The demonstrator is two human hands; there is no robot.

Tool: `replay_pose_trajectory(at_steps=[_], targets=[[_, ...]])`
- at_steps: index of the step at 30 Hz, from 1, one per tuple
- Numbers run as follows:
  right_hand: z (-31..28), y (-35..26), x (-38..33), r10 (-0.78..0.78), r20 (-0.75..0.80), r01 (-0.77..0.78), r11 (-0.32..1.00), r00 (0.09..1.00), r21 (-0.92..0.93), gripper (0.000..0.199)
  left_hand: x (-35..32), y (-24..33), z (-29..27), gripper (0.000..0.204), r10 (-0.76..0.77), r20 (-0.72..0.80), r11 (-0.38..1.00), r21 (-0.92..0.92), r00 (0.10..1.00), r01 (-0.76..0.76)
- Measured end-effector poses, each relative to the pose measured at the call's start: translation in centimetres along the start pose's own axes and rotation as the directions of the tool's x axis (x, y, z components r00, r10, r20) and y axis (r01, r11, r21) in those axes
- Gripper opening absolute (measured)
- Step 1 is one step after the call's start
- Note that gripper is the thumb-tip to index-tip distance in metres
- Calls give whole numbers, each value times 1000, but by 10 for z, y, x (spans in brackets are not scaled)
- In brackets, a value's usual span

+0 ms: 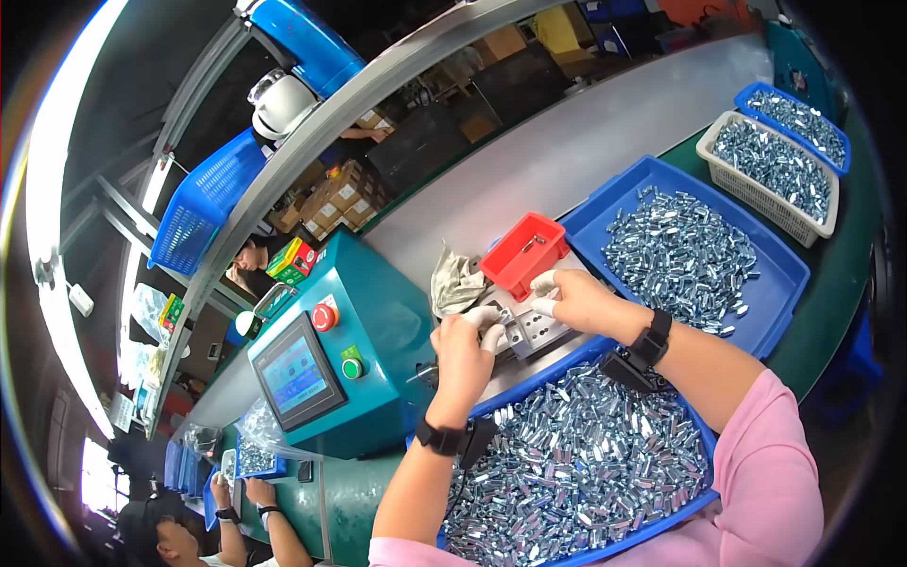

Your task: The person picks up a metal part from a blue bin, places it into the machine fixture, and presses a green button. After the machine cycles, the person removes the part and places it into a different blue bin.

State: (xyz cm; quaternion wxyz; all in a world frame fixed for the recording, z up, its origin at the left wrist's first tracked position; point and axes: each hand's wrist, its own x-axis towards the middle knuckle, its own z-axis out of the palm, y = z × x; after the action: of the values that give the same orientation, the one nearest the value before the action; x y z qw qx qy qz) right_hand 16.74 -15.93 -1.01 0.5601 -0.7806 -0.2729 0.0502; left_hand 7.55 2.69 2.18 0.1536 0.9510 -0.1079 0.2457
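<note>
My left hand (461, 352), with white covers on its fingertips, is closed in a pinch at the left end of a metal fixture block (540, 331) with rows of holes. What the fingers grip there is too small to make out. Over the block's far right side, my right hand (588, 304) has its covered thumb and fingers bent together; anything between them is hidden. Just beyond that hand stands a red bin (522, 257) with a few small metal pieces inside. A blue tray heaped with shiny metal sleeves (586, 454) lies below my forearms.
Another blue tray (784, 312) of metal pieces sits to the right, with a cream basket (718, 170) and a smaller blue tray (844, 156) behind. A crumpled cloth (457, 282) lies beside the red bin. Left stands a teal machine (378, 312) with a screen (296, 370). A co-worker's hands (260, 491) are farther left.
</note>
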Motion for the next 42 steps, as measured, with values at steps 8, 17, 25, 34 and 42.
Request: replay_pose_trajectory(at_steps=[8, 17, 25, 34, 42], targets=[[0, -5, -1, -113, -50, 106, 988, 992, -112, 35, 14, -12, 5, 14, -69, 169, 997, 33, 983, 64], [6, 3, -2, -176, -42, 170, 978, 983, -123, 33, 34, -9, -6, 10, -73, 383, 995, -34, 921, 93], [4, -1, -8, -130, -15, 128, 988, 991, -91, 25, 1, 26, 1, 13, 240, 19, 952, 192, 971, -239], [17, -28, -24, 69, 342, -74, 997, 937, 2, 31, -54, 46, 38, 20, -17, 436, 968, -217, 900, 124], [19, -21, -25, 155, 512, -250, 961, 845, 122, 41, -67, 48, -19, 21, 20, 581, 867, -416, 814, 276]])
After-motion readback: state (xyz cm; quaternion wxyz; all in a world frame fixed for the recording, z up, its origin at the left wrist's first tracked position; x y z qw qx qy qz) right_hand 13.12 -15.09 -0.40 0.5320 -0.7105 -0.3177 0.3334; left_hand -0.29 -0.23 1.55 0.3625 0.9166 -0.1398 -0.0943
